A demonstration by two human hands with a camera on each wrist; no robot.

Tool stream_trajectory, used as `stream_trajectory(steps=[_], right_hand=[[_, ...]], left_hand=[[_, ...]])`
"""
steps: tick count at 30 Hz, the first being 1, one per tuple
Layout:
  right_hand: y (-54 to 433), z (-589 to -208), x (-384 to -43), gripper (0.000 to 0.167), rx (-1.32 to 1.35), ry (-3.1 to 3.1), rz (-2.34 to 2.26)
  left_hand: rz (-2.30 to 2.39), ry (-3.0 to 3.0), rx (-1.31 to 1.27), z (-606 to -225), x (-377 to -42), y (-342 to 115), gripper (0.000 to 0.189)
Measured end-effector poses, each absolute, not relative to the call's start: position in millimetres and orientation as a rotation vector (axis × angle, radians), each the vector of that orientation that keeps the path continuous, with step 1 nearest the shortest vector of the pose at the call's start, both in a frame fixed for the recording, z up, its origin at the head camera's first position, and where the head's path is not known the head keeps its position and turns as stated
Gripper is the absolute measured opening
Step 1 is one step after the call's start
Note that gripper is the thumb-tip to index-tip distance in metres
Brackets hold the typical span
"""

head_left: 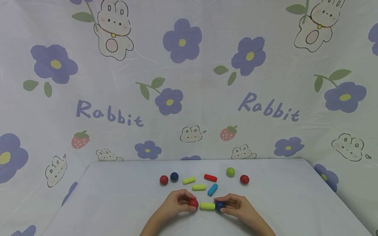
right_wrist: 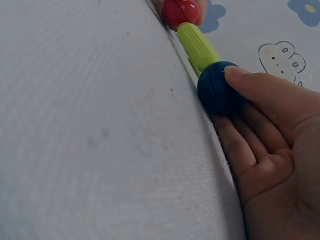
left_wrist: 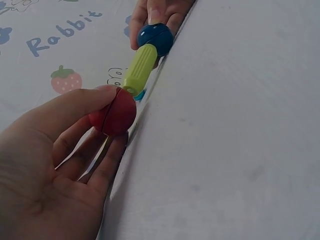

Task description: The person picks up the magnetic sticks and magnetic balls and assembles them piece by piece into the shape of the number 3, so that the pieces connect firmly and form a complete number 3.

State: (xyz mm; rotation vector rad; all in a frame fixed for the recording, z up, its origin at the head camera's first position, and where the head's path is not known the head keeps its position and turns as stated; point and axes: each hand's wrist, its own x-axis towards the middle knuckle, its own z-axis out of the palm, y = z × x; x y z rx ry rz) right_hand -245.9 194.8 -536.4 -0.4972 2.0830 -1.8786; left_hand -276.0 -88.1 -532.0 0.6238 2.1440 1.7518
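My left hand (head_left: 176, 204) pinches a glossy red ball (head_left: 193, 203) between thumb and fingers, low over the white table. Opposite it, my right hand (head_left: 236, 207) grips a dark blue ball (head_left: 220, 206) the same way. Between the two balls lies a ridged yellow-green rod (head_left: 207, 206). One end of this rod (right_wrist: 197, 45) meets the blue ball (right_wrist: 217, 90) in the right wrist view. In the head view a narrow gap parts its other end from the red ball. The left wrist view shows a seam around the red ball (left_wrist: 116, 114).
Behind the hands lie two more yellow-green rods (head_left: 199, 187), a red rod (head_left: 210, 178) and a blue rod (head_left: 212, 189). A red ball (head_left: 163, 179) and a dark blue ball (head_left: 174, 177) sit back left; a green ball (head_left: 230, 171) and another red ball (head_left: 244, 179) sit back right.
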Motion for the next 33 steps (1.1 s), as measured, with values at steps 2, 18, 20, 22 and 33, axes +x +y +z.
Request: stream_trajectory(steps=[2,18,20,22,33], right_hand=[[195.1,-537.0,-246.5,0.036,-0.499,2.079,-1.879],[193.1,-531.9,-242.7,0.036,-0.496,2.086,-1.883],[193.1,-531.9,-242.5,0.036,-0.499,2.085,-1.886],[193.3,-532.4,-242.8,0.036,-0.505,2.086,-1.887],[194.2,-534.6,-244.2,0.035,-0.526,2.091,-1.885]], left_hand=[[1.753,2.142,0.631,-530.9,-275.2,-87.9,0.029],[1.785,2.089,0.752,-529.4,-273.0,-88.3,0.030],[1.786,2.074,0.765,-528.6,-272.5,-88.0,0.031],[1.784,2.060,0.775,-528.2,-272.4,-87.6,0.031],[1.790,2.032,0.798,-531.5,-273.2,-87.7,0.032]])
